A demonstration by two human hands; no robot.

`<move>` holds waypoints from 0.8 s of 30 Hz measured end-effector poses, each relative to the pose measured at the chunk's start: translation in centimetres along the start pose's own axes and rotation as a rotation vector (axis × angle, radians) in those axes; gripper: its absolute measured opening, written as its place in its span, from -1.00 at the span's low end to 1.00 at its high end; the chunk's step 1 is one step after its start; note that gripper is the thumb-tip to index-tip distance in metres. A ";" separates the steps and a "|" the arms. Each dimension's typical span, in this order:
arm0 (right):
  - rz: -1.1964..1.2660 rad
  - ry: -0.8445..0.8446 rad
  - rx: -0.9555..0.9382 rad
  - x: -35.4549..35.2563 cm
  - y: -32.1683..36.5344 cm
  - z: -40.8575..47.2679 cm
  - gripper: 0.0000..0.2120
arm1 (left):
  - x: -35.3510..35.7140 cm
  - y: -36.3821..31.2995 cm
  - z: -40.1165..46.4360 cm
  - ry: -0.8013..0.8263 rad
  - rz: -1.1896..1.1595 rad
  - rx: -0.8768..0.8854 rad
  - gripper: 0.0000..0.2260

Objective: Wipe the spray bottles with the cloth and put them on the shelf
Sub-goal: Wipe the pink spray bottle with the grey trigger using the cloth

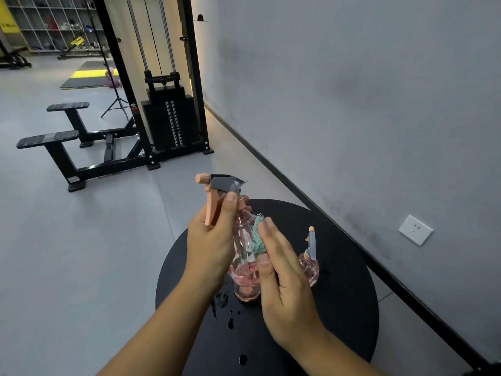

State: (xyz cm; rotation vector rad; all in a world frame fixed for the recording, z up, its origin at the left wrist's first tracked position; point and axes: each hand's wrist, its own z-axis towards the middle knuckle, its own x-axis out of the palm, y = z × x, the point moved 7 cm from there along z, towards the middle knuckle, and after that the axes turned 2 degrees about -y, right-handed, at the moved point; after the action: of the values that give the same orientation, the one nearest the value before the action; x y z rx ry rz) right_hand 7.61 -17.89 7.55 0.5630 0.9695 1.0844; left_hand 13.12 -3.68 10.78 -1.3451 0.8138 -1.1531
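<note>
My left hand (211, 240) grips the neck of a clear pink spray bottle (244, 256) with a peach trigger and grey head, holding it above the round black table (347, 294). My right hand (282, 270) presses a teal cloth (257, 234) flat against the bottle's right side, fingers straight. A second pink spray bottle (309, 264) stands upright on the table just right of my right hand, partly hidden behind it.
Water drops (225, 305) lie on the table under the held bottle. A grey wall with a white socket (415, 229) runs along the right. A black cable weight machine (168, 118) and benches (62, 142) stand on the floor beyond.
</note>
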 end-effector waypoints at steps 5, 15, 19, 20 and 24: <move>0.007 0.014 -0.035 -0.5 0.8 0.9 -0.53 | 0.6 0.0 -0.6 0.056 -0.024 -0.027 -0.59; 0.004 -0.002 -0.041 -0.2 0.5 0.3 -0.54 | 0.1 -0.6 -0.2 0.017 -0.034 -0.013 -0.63; 0.012 -0.022 -0.058 -0.6 0.8 0.8 -0.55 | 0.6 -0.5 -0.6 0.061 -0.031 -0.031 -0.55; 0.010 -0.016 -0.055 -0.5 0.6 0.6 -0.55 | 0.5 -0.5 -0.6 0.057 -0.029 -0.034 -0.57; 0.047 0.015 -0.004 0.0 0.0 -0.4 -0.51 | -0.1 -0.5 0.0 0.015 -0.042 -0.044 -0.72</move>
State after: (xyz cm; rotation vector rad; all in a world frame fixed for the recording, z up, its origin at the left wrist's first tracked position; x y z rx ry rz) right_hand 7.24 -17.88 7.29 0.5773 0.9715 1.1339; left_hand 13.06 -3.49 11.24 -1.3975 0.8298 -1.1858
